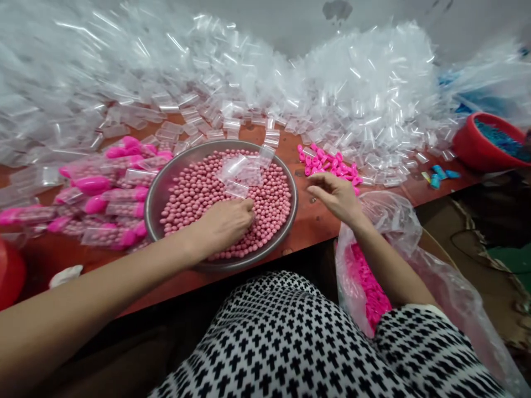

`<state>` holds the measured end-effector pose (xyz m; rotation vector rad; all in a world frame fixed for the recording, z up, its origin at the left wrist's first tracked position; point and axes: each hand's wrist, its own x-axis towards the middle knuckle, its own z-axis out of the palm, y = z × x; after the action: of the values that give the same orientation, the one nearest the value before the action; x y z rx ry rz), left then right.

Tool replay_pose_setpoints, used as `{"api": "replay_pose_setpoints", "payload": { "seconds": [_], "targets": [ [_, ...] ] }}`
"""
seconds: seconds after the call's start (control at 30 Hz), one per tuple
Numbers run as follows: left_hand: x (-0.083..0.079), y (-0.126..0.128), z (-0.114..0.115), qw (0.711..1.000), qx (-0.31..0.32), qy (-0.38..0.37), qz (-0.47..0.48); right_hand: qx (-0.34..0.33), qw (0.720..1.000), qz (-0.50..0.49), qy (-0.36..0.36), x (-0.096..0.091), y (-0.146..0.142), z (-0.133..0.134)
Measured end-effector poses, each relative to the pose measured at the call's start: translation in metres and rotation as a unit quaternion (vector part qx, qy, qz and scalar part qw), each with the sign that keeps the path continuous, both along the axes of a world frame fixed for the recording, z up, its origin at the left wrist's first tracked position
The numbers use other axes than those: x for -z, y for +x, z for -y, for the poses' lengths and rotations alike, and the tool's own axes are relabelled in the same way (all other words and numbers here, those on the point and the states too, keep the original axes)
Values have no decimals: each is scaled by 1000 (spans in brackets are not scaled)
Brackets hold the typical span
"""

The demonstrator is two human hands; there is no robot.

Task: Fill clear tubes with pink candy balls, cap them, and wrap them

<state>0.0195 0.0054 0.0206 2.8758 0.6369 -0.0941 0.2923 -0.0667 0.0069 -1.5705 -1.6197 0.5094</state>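
Observation:
A wide metal bowl (151,213) full of pink beads (191,207) stands on the red-brown table. My left hand (230,224) is down on the beads, its fingers curled closed; what they hold, if anything, is hidden. Right by its knuckles, clear plastic tubes (236,189) lie on the beads. To the right of the bowl my right hand (337,196) hovers with thumb and fingers apart, nothing visible in it. Just beyond its fingers is a small pile of bright pink caps (327,161).
Heaped clear tubes (365,83) fill the back. Bead-filled tubes with pink ends (103,193) lie left of the bowl. A plastic bag (398,221) of pink pieces hangs by my right forearm. Red containers (473,145) stand at both sides; blue pieces (438,174) lie right.

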Motion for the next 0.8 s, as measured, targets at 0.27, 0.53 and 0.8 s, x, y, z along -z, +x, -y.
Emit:
{"api": "replay_pose_setpoints", "payload": {
  "seconds": [0.27, 0.53, 0.8],
  "targets": [
    [24, 31, -8, 996, -28, -71, 46, 12, 876, 456, -153, 45, 91, -9],
    [19, 14, -9, 770, -206, -467, 383, 53, 969, 230, -70, 54, 82, -20],
    [17, 13, 3, 597, -235, -607, 468, -43, 948, -99, -300, 45, 57, 0]
  ]
}}
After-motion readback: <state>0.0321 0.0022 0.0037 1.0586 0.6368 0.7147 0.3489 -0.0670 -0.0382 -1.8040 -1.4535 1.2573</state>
